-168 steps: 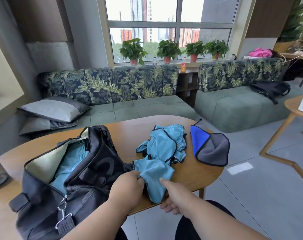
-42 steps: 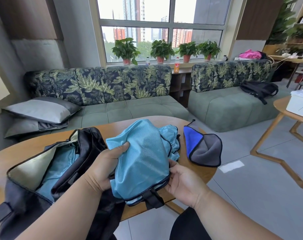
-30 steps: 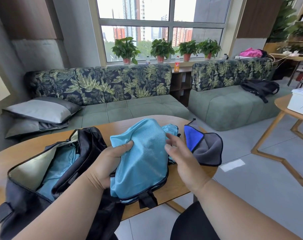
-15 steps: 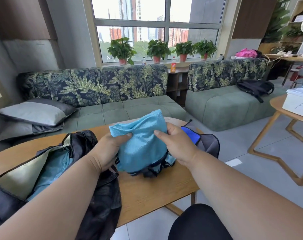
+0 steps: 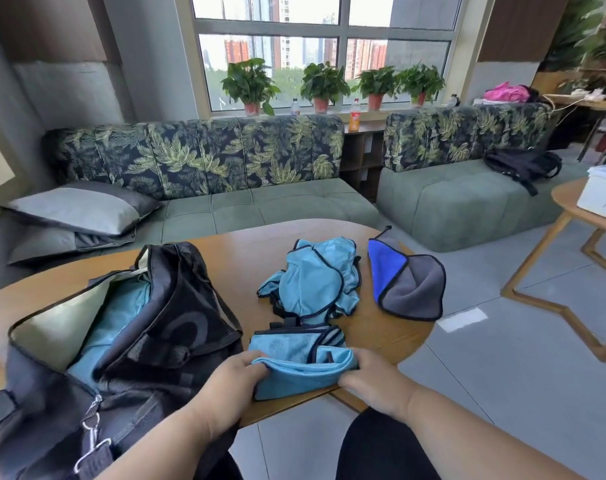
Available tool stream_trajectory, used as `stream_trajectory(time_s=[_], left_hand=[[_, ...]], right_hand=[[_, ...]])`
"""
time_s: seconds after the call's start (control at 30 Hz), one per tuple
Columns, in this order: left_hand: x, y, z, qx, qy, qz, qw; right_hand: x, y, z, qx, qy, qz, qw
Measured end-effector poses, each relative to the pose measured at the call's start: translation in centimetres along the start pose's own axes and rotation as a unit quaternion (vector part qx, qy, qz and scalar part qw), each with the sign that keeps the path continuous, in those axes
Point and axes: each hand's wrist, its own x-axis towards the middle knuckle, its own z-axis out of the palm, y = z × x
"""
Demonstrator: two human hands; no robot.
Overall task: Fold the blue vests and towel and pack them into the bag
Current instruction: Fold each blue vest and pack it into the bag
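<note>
A light blue vest (image 5: 296,362) with black trim lies folded at the near edge of the wooden table (image 5: 246,258). My left hand (image 5: 234,379) grips its left end and my right hand (image 5: 370,375) grips its right end. A second blue vest (image 5: 315,278) lies crumpled just behind it. To the right sits the blue and grey towel (image 5: 407,285). The black bag (image 5: 131,341) stands unzipped on the left, with blue cloth (image 5: 114,317) showing inside.
Green sofas (image 5: 260,209) with leaf-print backs stand behind the table, grey cushions (image 5: 76,209) on the left one. A second wooden table (image 5: 585,220) with a white box stands at the right. A black backpack (image 5: 523,166) rests on the right sofa.
Both hands have brought the vest down from chest height onto the near table edge and folded it into a flat strip. The crumpled vest behind is now uncovered.
</note>
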Motion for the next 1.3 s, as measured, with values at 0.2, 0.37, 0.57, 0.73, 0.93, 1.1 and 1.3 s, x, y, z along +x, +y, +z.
stream_trajectory(time_s=[0.2,0.37,0.57,0.73,0.93,1.1,1.3], left_hand=[[0.5,-1.1,0.2,-0.097,0.023,-0.025,0.995],[1.1,-0.5,0.7,-0.005,0.088,-0.019,0.996],[2.3,0.0,1.4,0.039,0.173,-0.057,0.983],[3.0,0.1,1.7,0.084,0.211,-0.070,0.971],[3.0,0.4,1.7,0.148,0.213,-0.054,0.964],[2.4,1.0,1.8,0.224,0.224,-0.041,0.948],[3.5,1.5,1.3,0.348,0.132,-0.103,0.923]], right_hand=[[-0.2,0.6,0.2,0.034,0.026,0.022,0.999],[-0.1,-0.3,0.1,0.025,0.019,0.022,0.999],[1.4,-0.9,-0.1,-0.002,0.002,0.021,1.000],[3.0,-0.8,0.1,0.022,0.060,0.040,0.997],[4.4,-0.6,0.6,-0.019,0.117,0.047,0.992],[5.3,-0.1,0.8,-0.054,0.114,0.067,0.990],[6.0,-0.1,0.8,-0.146,0.109,0.086,0.979]])
